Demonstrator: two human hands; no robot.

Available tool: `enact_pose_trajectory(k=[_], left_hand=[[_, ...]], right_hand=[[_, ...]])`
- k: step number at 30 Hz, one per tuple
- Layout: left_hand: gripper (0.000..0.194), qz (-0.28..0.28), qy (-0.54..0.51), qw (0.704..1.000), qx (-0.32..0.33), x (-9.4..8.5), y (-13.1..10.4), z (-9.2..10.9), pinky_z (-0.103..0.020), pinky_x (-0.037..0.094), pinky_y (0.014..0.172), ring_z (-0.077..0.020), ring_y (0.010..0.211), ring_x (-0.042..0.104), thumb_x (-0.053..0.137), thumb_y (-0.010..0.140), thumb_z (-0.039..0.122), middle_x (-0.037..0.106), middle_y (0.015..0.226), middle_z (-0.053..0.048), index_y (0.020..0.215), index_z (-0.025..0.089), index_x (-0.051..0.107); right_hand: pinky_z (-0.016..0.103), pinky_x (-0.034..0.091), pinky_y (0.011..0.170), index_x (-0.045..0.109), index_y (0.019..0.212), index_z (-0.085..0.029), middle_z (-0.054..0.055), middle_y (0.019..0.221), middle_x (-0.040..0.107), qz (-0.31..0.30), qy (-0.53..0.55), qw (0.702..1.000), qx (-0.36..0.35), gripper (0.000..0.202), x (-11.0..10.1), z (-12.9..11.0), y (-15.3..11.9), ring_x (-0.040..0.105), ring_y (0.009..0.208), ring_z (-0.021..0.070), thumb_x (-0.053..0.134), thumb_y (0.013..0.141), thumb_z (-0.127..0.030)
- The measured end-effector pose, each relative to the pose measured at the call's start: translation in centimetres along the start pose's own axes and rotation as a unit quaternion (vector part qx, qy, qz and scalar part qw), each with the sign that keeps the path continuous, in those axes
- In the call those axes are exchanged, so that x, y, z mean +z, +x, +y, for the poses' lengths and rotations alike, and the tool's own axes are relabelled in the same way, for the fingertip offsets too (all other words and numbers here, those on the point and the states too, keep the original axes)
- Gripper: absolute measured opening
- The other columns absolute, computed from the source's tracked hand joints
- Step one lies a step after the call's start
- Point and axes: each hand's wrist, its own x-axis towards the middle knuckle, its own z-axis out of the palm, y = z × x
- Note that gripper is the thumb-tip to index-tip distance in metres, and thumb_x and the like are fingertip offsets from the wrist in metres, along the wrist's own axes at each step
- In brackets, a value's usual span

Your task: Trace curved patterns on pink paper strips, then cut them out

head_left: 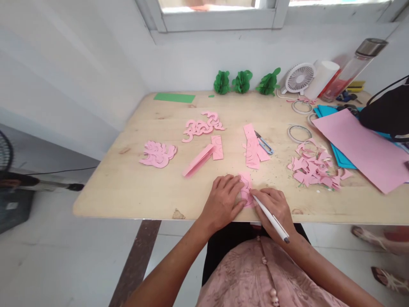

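Your right hand (273,209) grips a pen (271,218), its tip by the pink slip (245,182), while your left hand (223,199), fingers extended, presses that slip to the table (111,192).

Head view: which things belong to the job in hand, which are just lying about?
Job:
white pen in right hand
marked pink paper, left hand touching
probably pink cut-outs, blue-handled snips

Apparently lying about:
white fan
lidded bottle
green paper strip
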Motion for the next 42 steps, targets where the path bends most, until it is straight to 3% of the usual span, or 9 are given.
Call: enact_pose_trajectory(k=[27,42], left_hand=[[0.027,0.024,0.000,1.000,-0.001,0.35,-0.08,0.05,-0.049,0.036,0.103,-0.0289,0.121,0.047,0.057,0.086,0.031,0.057,0.131,-0.010,0.109,0.017,0.060],[0.045,0.013,-0.039,0.999,-0.019,-0.39,0.19,-0.66,-0.048,0.036,0.104,-0.0288,0.122,0.046,0.062,0.081,0.031,0.056,0.131,-0.010,0.122,0.017,0.051]], right_hand=[[0.041,0.042,0.078,0.058,0.119,-0.019,0.005,0.090,0.074,-0.008,-0.038,0.999,-0.032,0.034,0.65,0.18,-0.66,0.062,0.088,0.0233,0.053,0.086,-0.011],[0.038,0.040,0.079,0.061,0.111,-0.016,0.005,0.087,0.072,-0.003,-0.033,0.999,-0.035,0.026,0.42,-0.15,-0.32,0.061,0.087,0.0214,0.050,0.089,-0.010]])
